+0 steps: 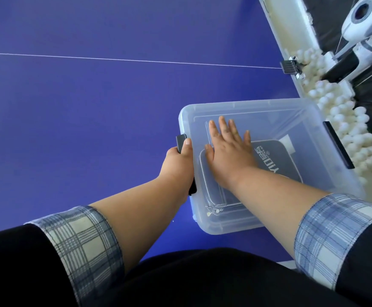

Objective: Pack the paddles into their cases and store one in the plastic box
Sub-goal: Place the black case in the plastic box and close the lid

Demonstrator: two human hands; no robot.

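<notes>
you are working at the right edge of the table (92, 107), where the plastic box (224, 227) is sitting close to the near right corner with its clear lid (269, 120) lying on top. one dark paddle case (275, 156) is lying flat inside the box and is showing through the lid, so the storing step is reading as done. your right hand (229, 147) is lying flat on the lid with its fingers straight and spread, pressing down and gripping nothing. your left hand (177, 160) is curling round the left latch (181, 140) on the box side facing the table's middle, with the thumb resting on top of it. the right latch (337, 145), on the side facing the table edge, is lying against the box wall; whether it is clipped is not showing. judging from this, you are closing the box, and fastening the latches is what is remaining. a second case or any loose paddle is not appearing in view, so the other paddle's packing is not confirmable. white balls (340, 116) are lying in a heap just beyond the table edge.
</notes>
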